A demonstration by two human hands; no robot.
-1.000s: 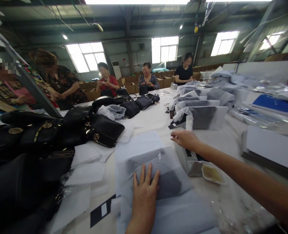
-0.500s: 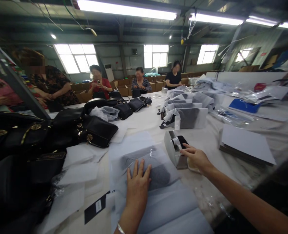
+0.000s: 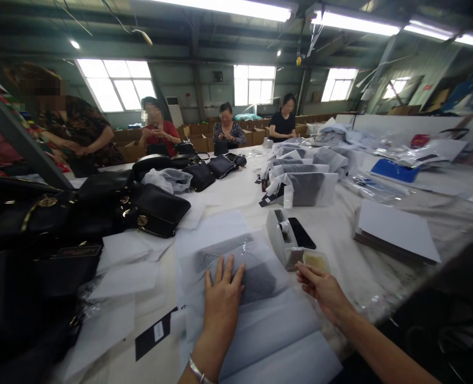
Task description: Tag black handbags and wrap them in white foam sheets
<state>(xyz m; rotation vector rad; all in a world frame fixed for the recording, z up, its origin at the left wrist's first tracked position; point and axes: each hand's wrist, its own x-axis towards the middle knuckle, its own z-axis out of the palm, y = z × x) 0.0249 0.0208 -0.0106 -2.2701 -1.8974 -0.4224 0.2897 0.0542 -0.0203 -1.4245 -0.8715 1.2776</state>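
Note:
My left hand (image 3: 222,298) lies flat with fingers spread on a dark bag (image 3: 258,280) wrapped in translucent white tissue paper (image 3: 272,320). The fingertips of my right hand (image 3: 320,285) are pinched together at the near end of a grey tape dispenser (image 3: 278,240). Anything between those fingertips is too small to make out. A black phone (image 3: 301,233) lies along the dispenser's right side, and a small dish with something yellowish (image 3: 315,260) sits just beyond my right hand. A black tag with a white label (image 3: 156,333) lies left of the wrapped bag.
Black handbags (image 3: 162,208) are piled on the left, with loose white sheets (image 3: 126,280) in front of them. Wrapped bags (image 3: 312,189) stand in a row beyond the dispenser. A stack of white boards (image 3: 396,229) lies on the right. Several co-workers are across the table.
My right hand has moved from the dispenser's tape roll down toward me, to its near end, uncovering the phone and the yellowish dish. My left hand stays on the wrapped bag. The view has shifted slightly.

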